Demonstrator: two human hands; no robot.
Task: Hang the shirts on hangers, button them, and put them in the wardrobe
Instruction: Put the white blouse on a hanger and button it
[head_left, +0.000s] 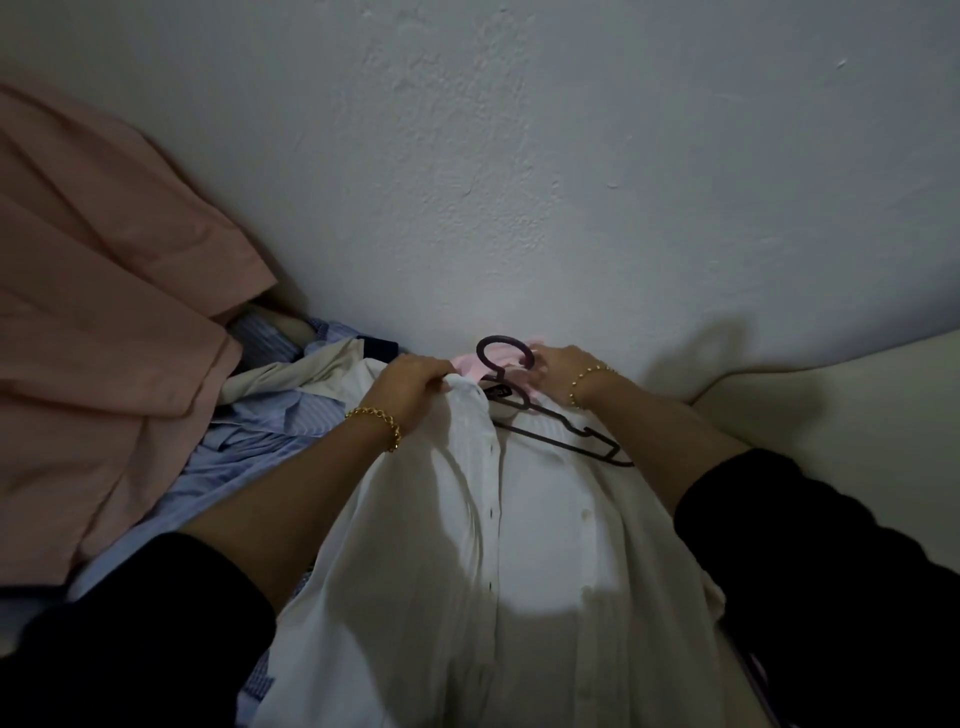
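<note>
A white button-up shirt (467, 545) lies spread in front of me, its button placket running down the middle. A dark hanger (550, 426) lies at its collar, with the hook toward the wall and one arm showing on the shirt's right shoulder. My left hand (415, 389) grips the white collar fabric on the left side. My right hand (556, 371) holds the hanger's hook, with a pink garment (467, 364) just under it. Both wrists wear gold bracelets.
A blue striped shirt (249, 441) and a beige garment (291, 376) are piled to the left, under a large salmon-pink cloth (104, 338). A grey-white wall (519, 156) rises straight ahead. A cream surface (831, 405) lies to the right.
</note>
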